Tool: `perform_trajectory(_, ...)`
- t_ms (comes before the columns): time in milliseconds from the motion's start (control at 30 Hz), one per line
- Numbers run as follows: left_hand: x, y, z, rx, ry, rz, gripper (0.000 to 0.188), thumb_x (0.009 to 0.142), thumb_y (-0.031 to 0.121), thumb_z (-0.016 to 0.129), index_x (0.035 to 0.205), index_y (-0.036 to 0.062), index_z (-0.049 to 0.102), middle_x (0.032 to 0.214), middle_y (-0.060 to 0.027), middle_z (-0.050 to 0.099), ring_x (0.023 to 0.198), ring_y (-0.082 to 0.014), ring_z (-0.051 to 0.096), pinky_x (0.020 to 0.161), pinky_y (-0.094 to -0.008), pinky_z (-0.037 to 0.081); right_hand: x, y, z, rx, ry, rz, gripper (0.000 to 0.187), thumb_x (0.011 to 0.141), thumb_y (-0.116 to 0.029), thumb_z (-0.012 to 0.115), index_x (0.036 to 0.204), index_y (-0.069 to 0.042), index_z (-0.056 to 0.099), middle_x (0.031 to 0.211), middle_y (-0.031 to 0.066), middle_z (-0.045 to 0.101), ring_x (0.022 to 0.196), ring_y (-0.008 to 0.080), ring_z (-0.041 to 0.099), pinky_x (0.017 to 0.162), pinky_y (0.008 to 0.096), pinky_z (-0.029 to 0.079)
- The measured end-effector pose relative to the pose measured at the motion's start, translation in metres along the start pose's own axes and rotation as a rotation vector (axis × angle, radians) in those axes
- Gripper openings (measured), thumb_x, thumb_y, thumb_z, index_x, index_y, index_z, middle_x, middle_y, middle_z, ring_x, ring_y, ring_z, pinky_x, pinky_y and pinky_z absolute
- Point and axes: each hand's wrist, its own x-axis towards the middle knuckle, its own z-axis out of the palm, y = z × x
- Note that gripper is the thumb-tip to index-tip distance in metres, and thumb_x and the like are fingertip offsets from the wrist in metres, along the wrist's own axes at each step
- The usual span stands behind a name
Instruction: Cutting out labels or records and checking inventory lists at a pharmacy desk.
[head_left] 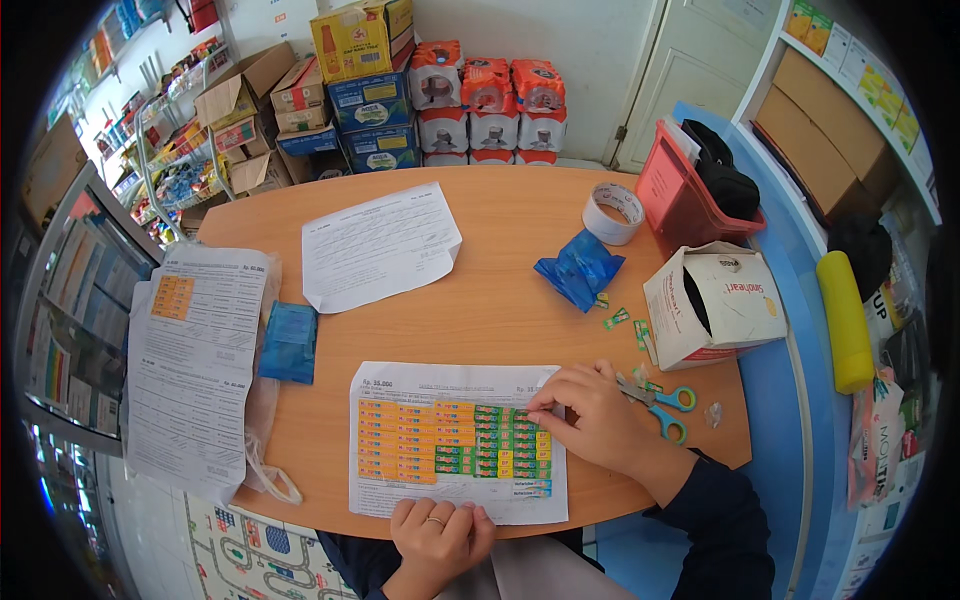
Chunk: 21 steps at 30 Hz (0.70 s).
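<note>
A printed sheet of paper (455,505) lies before me, covered in rows of small orange labels (397,442) and green-and-yellow labels (497,440). Two blue-white labels (532,488) sit below the green ones. My right hand (592,415) is over the sheet's upper right, thumb and forefinger pinched at the top green row; whatever is between the fingertips is too small to make out. At the sheet's near edge rests my left hand (440,538), its fingers curled into a loose fist with a ring on one. I see nothing in it, though its underside is hidden.
Scissors (665,405) with teal handles and loose green labels (618,318) lie right of the sheet. Beyond are a white box (735,300), blue plastic (582,268), a tape roll (613,213) and a red basket (668,190). Leftward are a blue packet (288,343) and other papers (190,400).
</note>
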Motion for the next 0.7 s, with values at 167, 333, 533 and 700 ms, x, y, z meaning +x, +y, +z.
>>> perform_trajectory(167, -0.002, -0.001, -0.001, 0.010, -0.028, -0.007, 0.016, 0.065, 0.014, 0.066, 0.056, 0.0109, 0.053, 0.050, 0.0001, 0.043, 0.044, -0.0184, 0.042, 0.049, -0.0330, 0.030, -0.001, -0.005, -0.007, -0.063, 0.063, -0.237, 0.008, 0.076, -0.013, 0.071, 0.081, -0.016, 0.066, 0.081, -0.0042, 0.060, 0.077, 0.0147, 0.053, 0.077, 0.0368, 0.028)
perform_trajectory(333, -0.001, -0.002, 0.003, 0.009, 0.043, 0.023, 0.017, 0.064, 0.015, 0.067, 0.056, 0.0122, 0.053, 0.050, 0.0004, 0.045, 0.045, -0.0188, 0.044, 0.050, -0.0327, 0.033, -0.008, -0.010, -0.012, -0.101, 0.125, -0.385, 0.015, 0.071, -0.014, 0.073, 0.083, -0.020, 0.068, 0.086, -0.0070, 0.058, 0.079, 0.0139, 0.052, 0.078, 0.0382, 0.027)
perform_trajectory(533, -0.001, 0.000, 0.002, 0.027, 0.013, 0.013, 0.017, 0.064, 0.016, 0.067, 0.056, 0.0124, 0.052, 0.050, 0.0001, 0.046, 0.046, -0.0192, 0.045, 0.051, -0.0330, 0.034, -0.015, -0.013, -0.014, -0.149, 0.181, -0.447, 0.021, 0.069, -0.015, 0.074, 0.087, -0.023, 0.069, 0.085, -0.0091, 0.056, 0.080, 0.0127, 0.051, 0.082, 0.0388, 0.026)
perform_trajectory(700, -0.003, 0.000, 0.003, 0.037, 0.016, 0.004, 0.020, 0.064, 0.016, 0.067, 0.054, 0.0121, 0.050, 0.050, -0.0004, 0.046, 0.045, -0.0195, 0.045, 0.050, -0.0331, 0.033, -0.019, -0.019, -0.017, -0.181, 0.211, -0.462, 0.019, 0.071, -0.017, 0.072, 0.088, -0.023, 0.071, 0.085, -0.0103, 0.056, 0.081, 0.0107, 0.051, 0.086, 0.0389, 0.023)
